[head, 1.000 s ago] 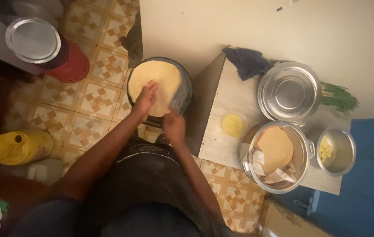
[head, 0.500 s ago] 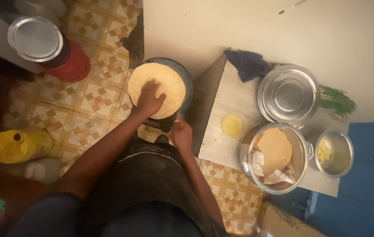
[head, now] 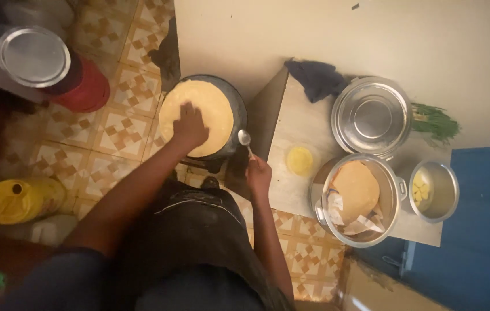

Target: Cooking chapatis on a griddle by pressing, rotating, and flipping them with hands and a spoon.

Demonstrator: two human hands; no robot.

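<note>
Head view: flatbread (head: 199, 112) is pressed by the flat, open left hand (head: 190, 124); a spoon (head: 246, 141) is gripped by the right hand (head: 258, 175); pressure should be kept light and even.

left hand (head: 190, 124) presses flatbread (head: 196, 117); right hand (head: 258, 174) holds spoon (head: 245, 140).

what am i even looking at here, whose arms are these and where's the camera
The camera sits on a person's head and looks straight down, so the arms are that person's own. The left hand lies flat on a round yellow flatbread in a dark pan above the tiled floor. The right hand holds a metal spoon beside the pan. On the low table stand a lidded pot, an open pot holding another flatbread, a small metal bowl and a small yellow dish.
</note>
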